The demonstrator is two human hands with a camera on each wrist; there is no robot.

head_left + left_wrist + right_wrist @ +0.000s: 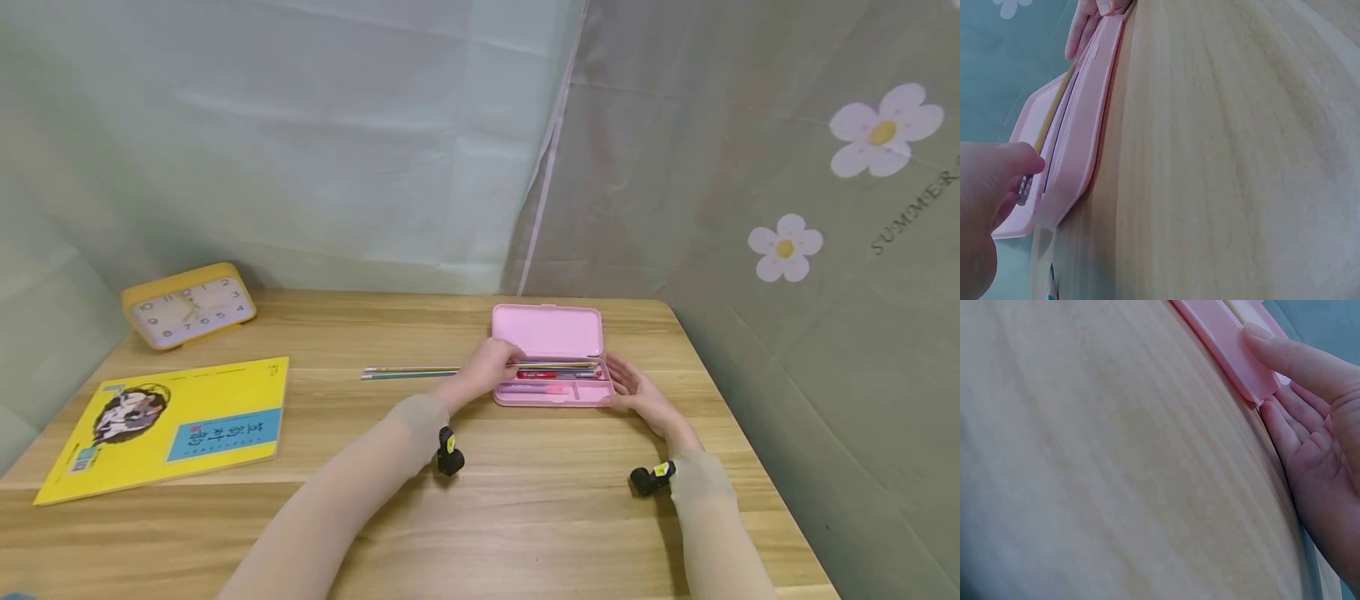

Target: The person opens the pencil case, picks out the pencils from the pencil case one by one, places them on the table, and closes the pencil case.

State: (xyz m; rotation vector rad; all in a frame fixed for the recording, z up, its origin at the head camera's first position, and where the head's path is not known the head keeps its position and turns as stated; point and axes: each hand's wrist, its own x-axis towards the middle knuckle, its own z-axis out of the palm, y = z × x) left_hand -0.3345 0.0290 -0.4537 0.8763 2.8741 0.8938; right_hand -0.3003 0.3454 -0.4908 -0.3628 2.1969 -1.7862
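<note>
A pink pencil case (548,330) lies open on the table, its lid tipped back. Between thumb and fingers, my left hand (486,368) pinches a yellow pencil (1054,111) that lies lengthwise over the case's rear compartment. Inside the case are a red pen (534,375), other pencils partly hidden, and a pinkish-purple pen (531,388) in the front compartment. My right hand (643,398) holds the case's right end, thumb on the front corner and fingers along the end wall. To the left of the case, several pencils (405,374) lie on the table, partly behind my left hand.
A yellow book (217,392) lies at the left of the wooden table (525,517). Behind it stands a yellow alarm clock (193,307). Curtains (360,150) hang along the table's back and right side.
</note>
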